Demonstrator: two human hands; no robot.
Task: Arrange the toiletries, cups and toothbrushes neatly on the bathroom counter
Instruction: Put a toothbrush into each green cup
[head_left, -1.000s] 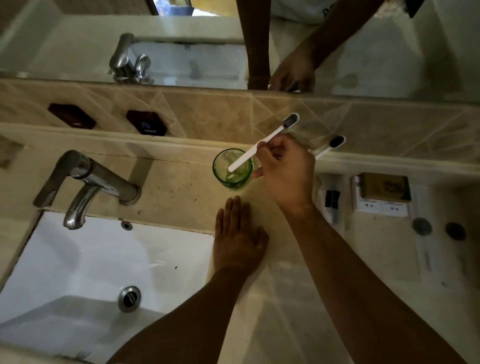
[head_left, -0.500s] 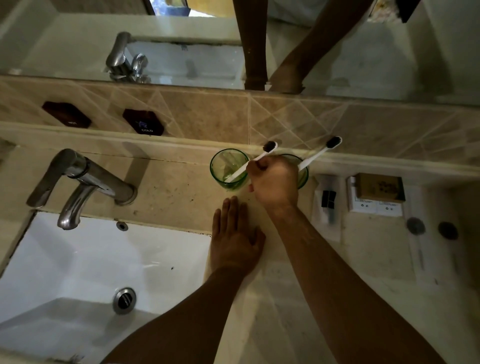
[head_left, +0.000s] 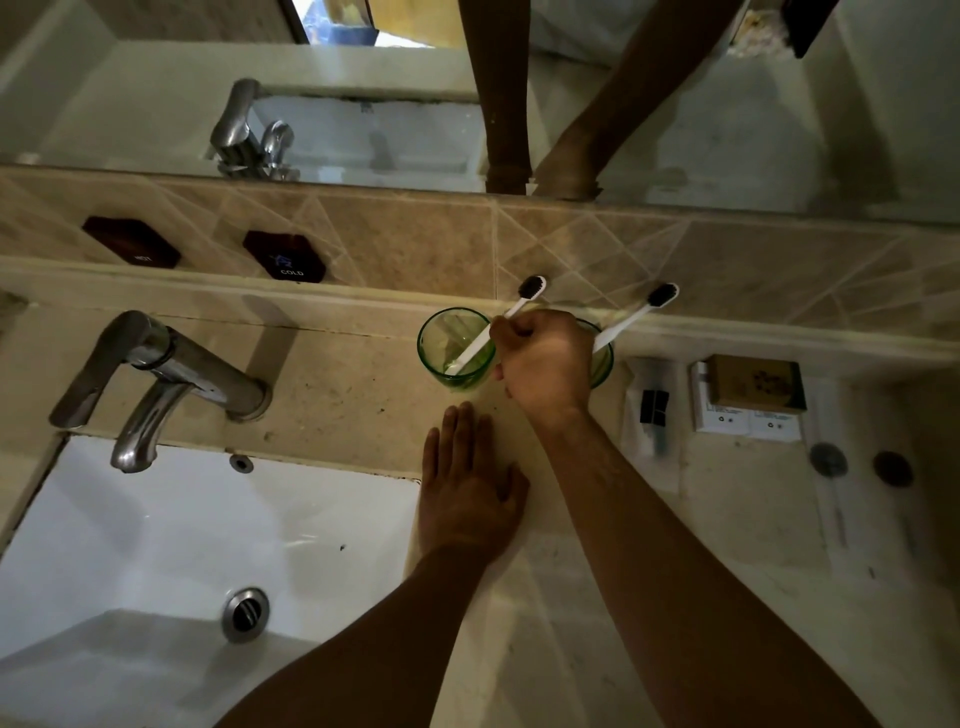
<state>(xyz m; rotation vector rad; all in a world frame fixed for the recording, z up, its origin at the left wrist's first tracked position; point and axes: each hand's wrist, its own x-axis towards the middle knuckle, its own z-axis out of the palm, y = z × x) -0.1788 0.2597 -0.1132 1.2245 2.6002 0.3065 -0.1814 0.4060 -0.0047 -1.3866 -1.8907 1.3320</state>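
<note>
Nearest, the left hand (head_left: 467, 499) lies flat on the bench (head_left: 727, 519), its fingers (head_left: 460, 431) straight and holding nothing. Just beyond those fingertips stands the left green cup (head_left: 441, 340), with a white toothbrush (head_left: 491, 327) leaning in it, bristles up. The right hand (head_left: 545, 364) has its fingers curled round that toothbrush's handle, just above the cup's rim. Behind this hand sits the second green cup (head_left: 605, 356), holding another toothbrush (head_left: 641, 312) tilted to the right.

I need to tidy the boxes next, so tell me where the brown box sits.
In the head view the brown box lies on the right side of the counter, on top of white packets, right of the two green cups.
</note>
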